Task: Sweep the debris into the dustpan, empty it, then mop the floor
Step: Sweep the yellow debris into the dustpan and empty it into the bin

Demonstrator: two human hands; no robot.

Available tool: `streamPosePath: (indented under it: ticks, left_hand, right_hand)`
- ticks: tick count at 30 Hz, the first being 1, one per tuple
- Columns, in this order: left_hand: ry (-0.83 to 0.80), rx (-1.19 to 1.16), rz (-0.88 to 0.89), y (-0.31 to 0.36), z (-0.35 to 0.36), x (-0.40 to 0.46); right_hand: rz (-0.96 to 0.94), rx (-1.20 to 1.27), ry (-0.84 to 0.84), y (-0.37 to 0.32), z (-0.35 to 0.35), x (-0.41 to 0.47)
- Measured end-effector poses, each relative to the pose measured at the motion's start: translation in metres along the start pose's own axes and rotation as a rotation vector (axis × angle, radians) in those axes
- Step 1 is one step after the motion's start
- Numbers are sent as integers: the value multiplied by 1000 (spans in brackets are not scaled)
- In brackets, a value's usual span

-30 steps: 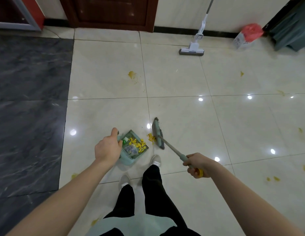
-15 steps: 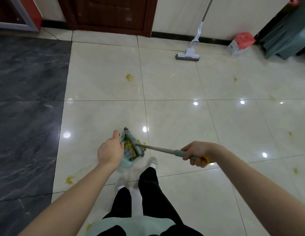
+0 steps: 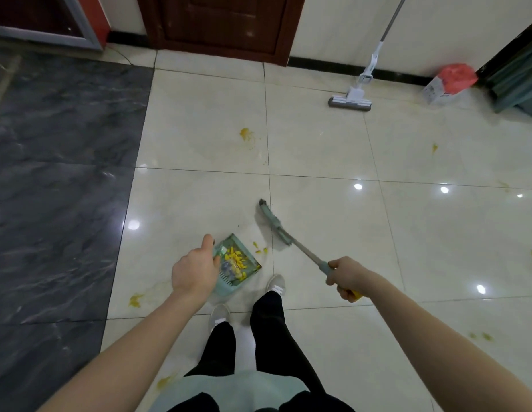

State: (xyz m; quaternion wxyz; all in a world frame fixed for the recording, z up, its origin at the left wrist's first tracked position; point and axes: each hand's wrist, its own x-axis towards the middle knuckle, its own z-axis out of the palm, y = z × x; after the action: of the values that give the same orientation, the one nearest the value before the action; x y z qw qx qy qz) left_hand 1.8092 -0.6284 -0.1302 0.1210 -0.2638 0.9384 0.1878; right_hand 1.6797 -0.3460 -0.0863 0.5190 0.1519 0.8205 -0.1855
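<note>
A mint-green dustpan (image 3: 249,264) sits on the pale tiles just ahead of my feet, holding yellow scraps and bits of wrapper. My left hand (image 3: 195,270) grips its handle, thumb pointing forward. My right hand (image 3: 346,278) grips the grey shaft of a small green broom (image 3: 272,226), whose head rests on the floor to the right of the pan, apart from it. A few yellow crumbs (image 3: 260,249) lie between the pan's mouth and the broom. A flat mop (image 3: 351,102) leans against the far wall.
Yellow stains mark the tiles: a far stain (image 3: 245,134), one by my left forearm (image 3: 135,300), and some at the right (image 3: 478,336). Dark marble flooring (image 3: 56,188) lies to the left. A red-bagged white box (image 3: 447,83) and a dark bin (image 3: 517,81) stand at the far right.
The broom head has swung out of the dustpan to the right and forward, and now rests on the tiles. My left hand still holds the pan in the same place.
</note>
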Motion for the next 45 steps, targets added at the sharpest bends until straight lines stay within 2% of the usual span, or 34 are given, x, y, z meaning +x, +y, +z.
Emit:
streamPosePath:
  ticks: [5,11,18,27,30,34,39,45]
  left_hand:
    - [11,-7,23,-8,5,-4]
    - [1,28,19,-8,-2,1]
    - [-5,30,-4,-13,-8,-5]
    - [29,-21,-75,-36,-8,-16]
    - [31,-39,-86,-44,-6,-18]
    - [32,-56,-74,-44,-4,-17]
    - [35,-22,-76,-41,-4,-12]
    - [33,4,-72,-44,-6,-16]
  right_hand:
    - [16,140,-143,4,45,0]
    - [10,153,-281,0,21,-24]
    - [-30,93,-141,-5,-16,-40]
    - [-88,-172,78,-43,24,-3]
    - [-64,-192,32,-41,48,4]
    - [-32,-88,-95,-30,70,-10]
    - [-23,45,-239,-19,60,-19]
    - [-44,99,-202,-23,23,-26]
